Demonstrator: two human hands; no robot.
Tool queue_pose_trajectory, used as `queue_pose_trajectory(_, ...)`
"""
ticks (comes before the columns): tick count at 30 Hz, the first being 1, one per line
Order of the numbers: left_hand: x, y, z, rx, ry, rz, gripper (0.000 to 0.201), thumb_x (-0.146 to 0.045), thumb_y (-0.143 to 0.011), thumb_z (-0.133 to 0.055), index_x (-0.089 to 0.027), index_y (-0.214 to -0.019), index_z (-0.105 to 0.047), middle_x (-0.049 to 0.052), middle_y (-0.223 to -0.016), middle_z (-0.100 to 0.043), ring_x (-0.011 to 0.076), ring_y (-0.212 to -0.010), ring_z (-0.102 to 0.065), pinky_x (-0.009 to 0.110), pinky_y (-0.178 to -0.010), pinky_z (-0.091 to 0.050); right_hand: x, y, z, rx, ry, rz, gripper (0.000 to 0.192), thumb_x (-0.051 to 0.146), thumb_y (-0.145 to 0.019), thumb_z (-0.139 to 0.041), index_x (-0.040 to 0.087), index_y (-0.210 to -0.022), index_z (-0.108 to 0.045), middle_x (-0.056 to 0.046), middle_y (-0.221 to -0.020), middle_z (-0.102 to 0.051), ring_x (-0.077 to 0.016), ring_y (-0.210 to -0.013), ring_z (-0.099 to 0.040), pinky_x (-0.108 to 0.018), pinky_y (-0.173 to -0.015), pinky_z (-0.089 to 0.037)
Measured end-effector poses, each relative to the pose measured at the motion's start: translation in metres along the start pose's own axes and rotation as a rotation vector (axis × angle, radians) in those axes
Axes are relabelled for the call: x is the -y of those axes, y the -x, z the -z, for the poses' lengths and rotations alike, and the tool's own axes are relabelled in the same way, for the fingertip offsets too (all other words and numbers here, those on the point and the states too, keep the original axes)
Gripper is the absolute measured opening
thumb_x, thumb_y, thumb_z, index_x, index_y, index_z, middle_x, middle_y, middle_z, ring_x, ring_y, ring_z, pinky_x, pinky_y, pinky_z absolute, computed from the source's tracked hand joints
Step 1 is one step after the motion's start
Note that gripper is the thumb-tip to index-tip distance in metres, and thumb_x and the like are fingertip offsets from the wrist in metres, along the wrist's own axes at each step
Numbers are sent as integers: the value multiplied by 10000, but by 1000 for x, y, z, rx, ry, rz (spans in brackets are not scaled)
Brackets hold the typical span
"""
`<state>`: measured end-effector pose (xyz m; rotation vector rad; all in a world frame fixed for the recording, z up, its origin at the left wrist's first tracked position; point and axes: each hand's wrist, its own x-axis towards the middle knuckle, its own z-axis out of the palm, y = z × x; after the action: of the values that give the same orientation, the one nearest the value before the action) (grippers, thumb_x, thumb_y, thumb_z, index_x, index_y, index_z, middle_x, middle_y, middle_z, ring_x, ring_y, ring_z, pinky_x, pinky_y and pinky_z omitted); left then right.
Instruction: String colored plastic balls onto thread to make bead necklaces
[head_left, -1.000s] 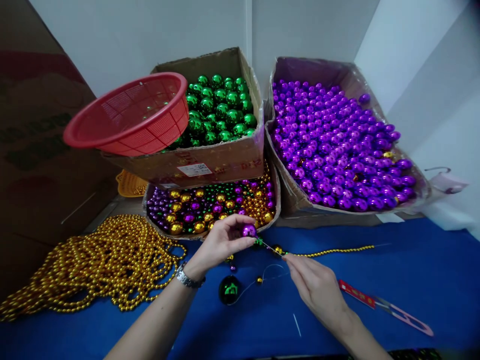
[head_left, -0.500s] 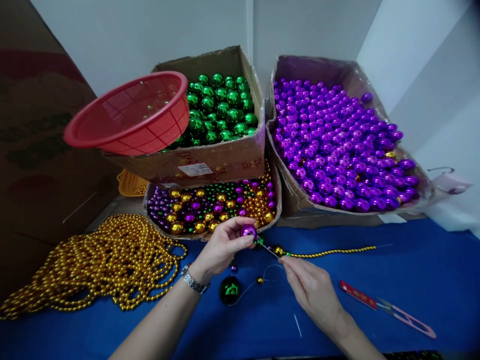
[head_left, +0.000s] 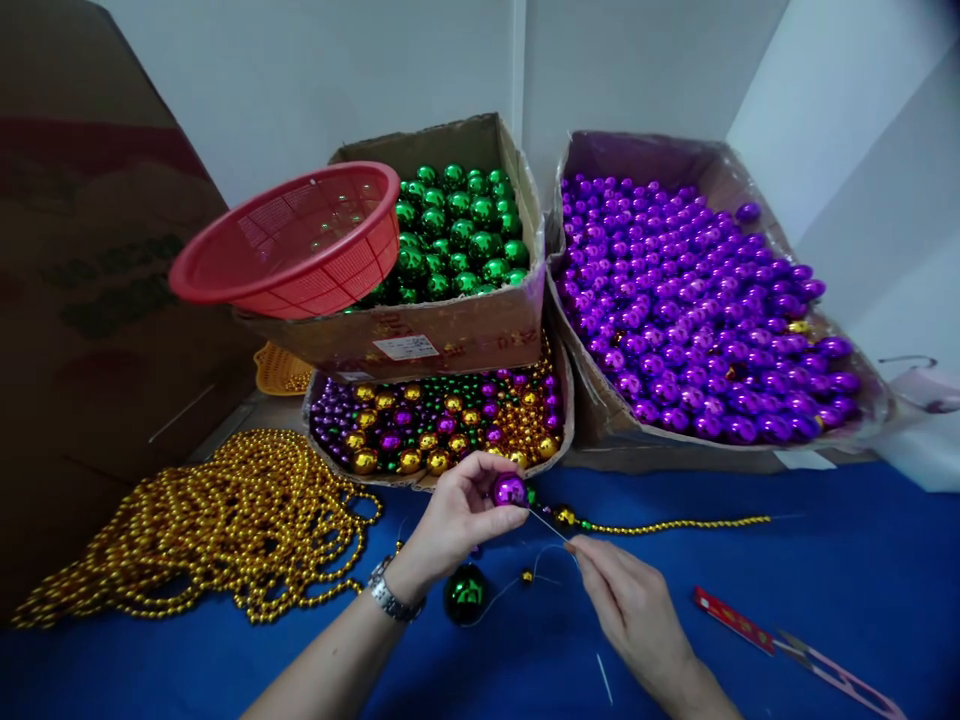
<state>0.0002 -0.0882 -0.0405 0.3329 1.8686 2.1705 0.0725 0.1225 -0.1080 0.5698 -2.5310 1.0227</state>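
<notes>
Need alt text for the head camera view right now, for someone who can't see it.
The left hand pinches a purple bead while the right hand holds a thin thread running to it, above a blue tabletop. Behind sit boxes of green beads and purple beads.

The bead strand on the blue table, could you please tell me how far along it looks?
Done: a thin gold bead strand lies strung on the blue table. In hand: the left hand pinches a shiny purple ball bead, while the right hand holds the thin needle. Left: a large green ball bead lies loose.
</notes>
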Motion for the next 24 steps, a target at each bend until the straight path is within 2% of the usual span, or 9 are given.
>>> queue_pose_trajectory(5,0,4,-3,-2,-3,17,398,-168,-620,-788,-168,-970,-598,44,-955,-605,141,-814,-557,247,-721,-460,-1,0,-2,15,-22,-9,236,161,-933,-395,180,-1057,-595,-69,-900,-677,-184,-822,-655,-310,-756,-534)
queue_pose_trajectory(9,5,7,-7,100,37,27,408,-171,-645,-773,-180,-1012,-595,47,-988,-613,140,-834,-564,246,-743,-457,2,-1,-3,17,-44,-16,244,172,-934,-381,184,-1053,-593,-67,-908,-682,-179,-829,-660,-286,-741,-539)
queue_pose_trajectory(12,6,7,-5,176,32,30,395,-226,-720,-718,-178,-1088,-584,87,-1050,-616,190,-932,-574,293,-794,-473,1,-1,-3,-4,-31,-23,239,179,-934,-379,187,-1035,-596,-65,-902,-685,-179,-824,-665,-279,-744,-539)
queue_pose_trajectory(14,4,2,1,147,32,-4,326,-295,-804,-628,-169,-1100,-581,114,-1094,-607,223,-991,-570,330,-809,-485,-1,0,-1,-32,-20,-14,228,179,-932,-390,186,-1033,-595,-61,-880,-685,-181,-821,-668,-277,-750,-539)
queue_pose_trajectory(16,0,-7,10,51,-3,-44,285,-348,-866,-528,-163,-1075,-584,118,-1081,-613,227,-975,-588,343,-790,-500,-2,1,0,-54,-14,-4,222,176,-929,-404,185,-1048,-591,-59,-871,-683,-184,-829,-668,-277,-753,-538)
queue_pose_trajectory(18,-6,-23,20,-58,-148,-77,289,-372,-887,-478,-156,-1051,-578,109,-1024,-635,215,-913,-615,332,-752,-511,-3,0,1,-66,-17,-5,220,170,-927,-413,188,-1062,-587,-56,-867,-679,-184,-834,-666,-276,-749,-536)
queue_pose_trajectory(20,-10,-42,31,-92,-493,-133,291,-367,-895,-448,-152,-1045,-575,96,-974,-654,199,-856,-628,304,-715,-511,-3,0,2,-77,-28,-11,217,166,-927,-418,193,-1061,-586,-54,-871,-677,-182,-826,-665,-273,-733,-535)
queue_pose_trajectory(22,-10,-63,39,-47,-871,-190,274,-325,-895,-433,-154,-1033,-596,82,-944,-671,192,-830,-631,286,-711,-497,-3,-1,2,-70,-43,-17,218,165,-927,-414,194,-1057,-587,-55,-863,-673,-181,-810,-663,-271,-715,-534)
queue_pose_trajectory(24,-6,-82,46,20,-1107,-208,233,-255,-871,-452,-171,-988,-635,66,-914,-687,196,-820,-630,285,-727,-479,-2,-2,1,-62,-53,-17,221,164,-927,-408,190,-1055,-587,-58,-857,-670,-183,-800,-660,-277,-713,-534)
